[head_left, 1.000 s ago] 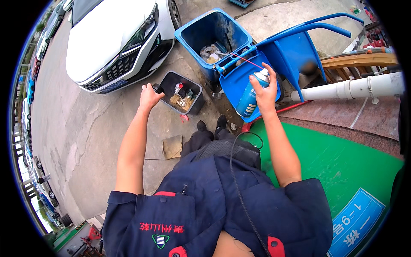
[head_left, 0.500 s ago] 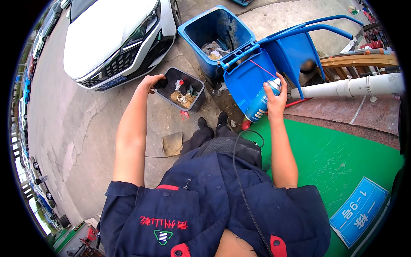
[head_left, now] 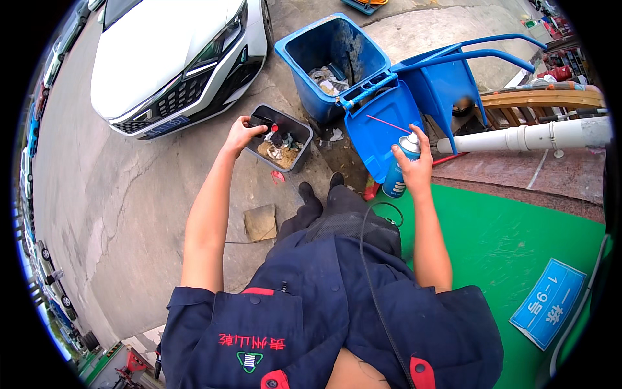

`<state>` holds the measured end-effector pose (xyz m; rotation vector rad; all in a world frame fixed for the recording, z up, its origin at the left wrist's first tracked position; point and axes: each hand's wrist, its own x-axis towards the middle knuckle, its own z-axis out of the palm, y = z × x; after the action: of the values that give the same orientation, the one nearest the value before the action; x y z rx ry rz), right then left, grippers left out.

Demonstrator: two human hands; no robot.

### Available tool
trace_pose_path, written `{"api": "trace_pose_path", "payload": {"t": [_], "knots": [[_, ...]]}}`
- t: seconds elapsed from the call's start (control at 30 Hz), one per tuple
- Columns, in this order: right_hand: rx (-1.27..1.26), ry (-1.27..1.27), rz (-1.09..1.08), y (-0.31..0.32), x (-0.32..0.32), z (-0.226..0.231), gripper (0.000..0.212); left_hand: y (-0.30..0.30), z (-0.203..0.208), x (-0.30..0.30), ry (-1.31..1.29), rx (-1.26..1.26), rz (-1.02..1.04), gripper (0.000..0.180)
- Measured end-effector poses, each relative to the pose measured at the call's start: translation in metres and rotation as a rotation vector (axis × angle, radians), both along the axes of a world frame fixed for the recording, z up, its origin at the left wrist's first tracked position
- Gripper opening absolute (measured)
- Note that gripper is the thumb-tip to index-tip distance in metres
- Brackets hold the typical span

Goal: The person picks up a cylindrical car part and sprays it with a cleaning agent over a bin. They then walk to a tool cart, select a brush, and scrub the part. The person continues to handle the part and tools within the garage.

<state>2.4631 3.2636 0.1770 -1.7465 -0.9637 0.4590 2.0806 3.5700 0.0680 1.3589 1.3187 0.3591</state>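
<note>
Spray can (head_left: 394,176) (blue) less slanted

In our right grip (head_left: 418,168) we held a blue spray can (head_left: 395,175) with a red straw (head_left: 387,124); our left grip (head_left: 240,137) held a dark object (head_left: 260,122) near the small grey bin (head_left: 303,148).

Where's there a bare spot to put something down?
Bare concrete lies between the white car and the left forearm. The green surface is bare between the right forearm and the blue sign. It's crowded beyond the left hand: grey bin, blue bin, rubbish in both.
</note>
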Motion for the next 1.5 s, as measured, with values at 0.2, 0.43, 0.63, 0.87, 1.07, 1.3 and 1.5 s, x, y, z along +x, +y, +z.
{"api": "trace_pose_path", "payload": {"t": [0.2, 0.43, 0.63, 0.87, 1.07, 1.3, 1.5], "knots": [[-0.08, -0.123, 0.305, 0.044, -0.031, 0.031, 0.067, -0.036, 0.008, -0.009, -0.021, 0.359, -0.039, 0.094], [-0.024, -0.442, 0.402, 0.102, -0.066, 0.052, 0.072, -0.061, 0.074, 0.009, 0.163, 0.661, -0.178, 0.082], [0.099, -0.501, 0.455, 0.122, -0.092, 0.047, 0.06, -0.065, 0.067, 0.023, 0.173, 0.795, -0.062, 0.081], [0.083, -0.544, 0.491, 0.146, -0.087, 0.024, 0.059, -0.069, 0.046, 0.044, 0.168, 0.799, 0.075, 0.083], [0.01, -0.606, 0.54, 0.163, -0.083, 0.008, 0.057, -0.065, 0.041, 0.064, 0.195, 0.84, 0.077, 0.084], [-0.07, -0.696, 0.586, 0.176, -0.081, 0.005, 0.059, -0.067, 0.03, 0.065, 0.272, 0.893, 0.08, 0.082], [-0.076, -0.699, 0.663, 0.18, -0.079, -0.004, 0.06, -0.064, 0.034, 0.066, 0.326, 0.937, 0.017, 0.08]]}}
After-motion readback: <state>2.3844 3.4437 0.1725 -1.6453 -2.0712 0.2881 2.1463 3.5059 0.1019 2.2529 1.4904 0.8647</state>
